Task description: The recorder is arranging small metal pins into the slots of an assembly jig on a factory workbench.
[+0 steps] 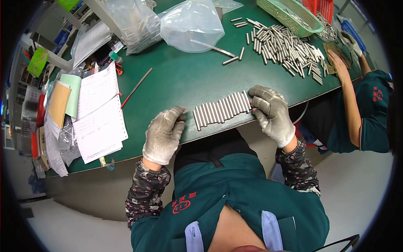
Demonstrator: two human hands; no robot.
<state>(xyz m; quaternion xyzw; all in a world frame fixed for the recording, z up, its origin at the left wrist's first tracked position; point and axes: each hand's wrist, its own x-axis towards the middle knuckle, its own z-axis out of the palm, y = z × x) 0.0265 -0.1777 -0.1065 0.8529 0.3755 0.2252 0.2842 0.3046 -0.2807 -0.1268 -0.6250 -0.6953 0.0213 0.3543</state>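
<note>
A row of slim metal pins (pixel 221 111) lies side by side near the table's front edge, its lower ends uneven. My left hand (pixel 164 135), in a grey-white work glove, rests just left of the row with loosely bent fingers and a small gap to the nearest pin. At the row's other end is my gloved right hand (pixel 272 114), fingers spread and bent, fingertips against or very close to the last pin. Both hands appear to hold nothing. A large loose heap of similar pins (pixel 289 48) lies farther back on the right.
Papers (pixel 98 122) cover the green table's (pixel 176 75) left side, near a thin rod (pixel 137 87). Clear plastic bags (pixel 191 27) stand at the back, beside a metal strip (pixel 218 49). A green basket (pixel 289 17) sits back right. A co-worker's hands (pixel 338 63) handle a brown cloth.
</note>
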